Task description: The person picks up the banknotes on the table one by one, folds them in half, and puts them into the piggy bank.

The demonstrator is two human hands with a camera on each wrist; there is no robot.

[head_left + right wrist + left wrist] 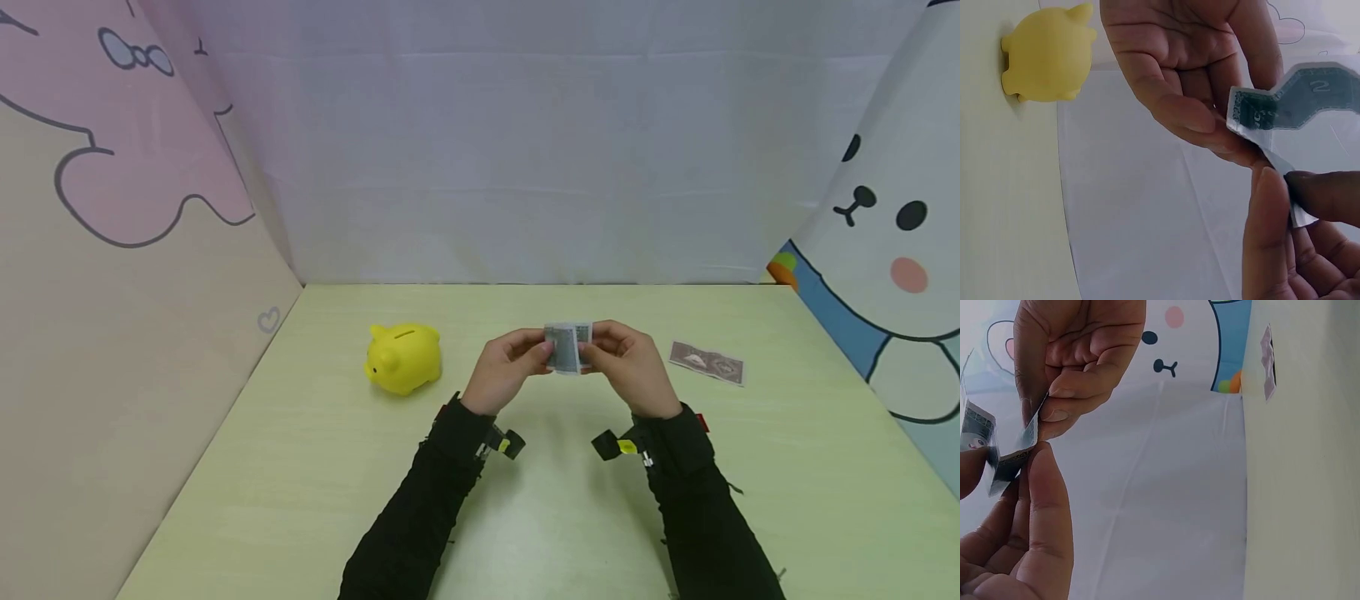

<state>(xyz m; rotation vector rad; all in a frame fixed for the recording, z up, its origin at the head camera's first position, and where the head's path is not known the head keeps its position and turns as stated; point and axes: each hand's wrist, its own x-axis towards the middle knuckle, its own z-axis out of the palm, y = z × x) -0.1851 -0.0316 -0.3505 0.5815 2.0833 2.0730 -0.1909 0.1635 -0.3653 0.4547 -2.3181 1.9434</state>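
Observation:
Both hands hold a small green-grey banknote up in front of the person, over the table. The left hand pinches its left part between thumb and fingers. On the other side, the right hand pinches the right part the same way. In the right wrist view the banknote shows bent creases and a figure 2, partly folded over. Left of the hands stands a yellow piggy bank with a slot in its back. A brownish banknote lies right of the right hand, its surface slightly rippled.
The pale wooden table runs back to a white curtain. Printed cartoon panels stand at the left and right sides. A small camera is strapped to the left wrist and another camera to the right.

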